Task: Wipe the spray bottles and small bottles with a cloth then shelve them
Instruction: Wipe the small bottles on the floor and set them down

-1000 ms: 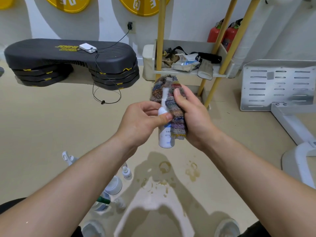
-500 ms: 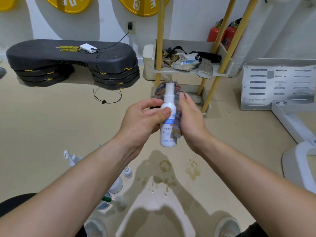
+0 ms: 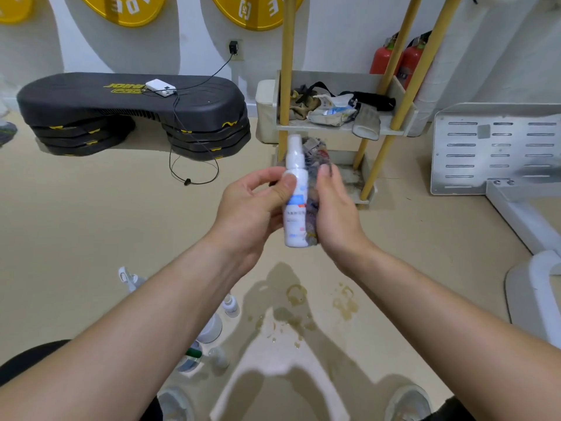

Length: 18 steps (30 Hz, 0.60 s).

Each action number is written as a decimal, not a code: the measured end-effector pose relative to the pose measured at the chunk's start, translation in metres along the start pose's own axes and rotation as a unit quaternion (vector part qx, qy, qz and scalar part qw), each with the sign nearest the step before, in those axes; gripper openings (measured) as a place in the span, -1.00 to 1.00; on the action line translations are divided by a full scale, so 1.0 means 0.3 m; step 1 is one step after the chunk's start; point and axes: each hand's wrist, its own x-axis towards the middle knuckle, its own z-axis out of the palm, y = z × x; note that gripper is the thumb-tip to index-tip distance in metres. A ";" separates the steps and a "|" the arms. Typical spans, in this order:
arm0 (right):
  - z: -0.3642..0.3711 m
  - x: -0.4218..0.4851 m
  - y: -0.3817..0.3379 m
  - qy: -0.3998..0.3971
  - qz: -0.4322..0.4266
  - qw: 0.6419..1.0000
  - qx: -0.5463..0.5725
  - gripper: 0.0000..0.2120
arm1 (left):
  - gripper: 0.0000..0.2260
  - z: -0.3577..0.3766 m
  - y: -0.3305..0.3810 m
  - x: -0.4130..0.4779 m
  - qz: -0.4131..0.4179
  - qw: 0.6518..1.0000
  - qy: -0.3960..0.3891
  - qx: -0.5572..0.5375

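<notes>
upright white spray bottle [image 3: 295,196], blue label, multicoloured cloth [image 3: 315,159] behind

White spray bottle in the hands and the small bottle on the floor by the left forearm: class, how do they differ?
The white spray bottle is held aloft by the left hand; the small bottle stands on the floor, untouched. The cloth in the right hand lies against the white spray bottle, not the small bottle. The white spray bottle is opaque with blue print; the small bottle looks translucent. Both are upright.
</notes>
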 end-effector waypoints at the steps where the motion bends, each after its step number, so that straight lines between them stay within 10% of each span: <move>1: 0.007 -0.008 0.015 -0.009 -0.029 0.998 -0.047 -0.74 | -0.75 -0.007 0.011 0.007 -0.007 1.000 0.007 -0.015; 9: 0.006 -0.051 0.062 -0.074 -0.198 0.931 -0.297 -0.43 | -0.79 -0.028 0.020 0.021 -0.016 0.996 0.076 -0.042; 18: 0.014 0.012 0.021 -0.003 0.026 0.998 0.059 -0.71 | -0.74 0.005 0.003 0.009 0.001 1.000 -0.011 -0.007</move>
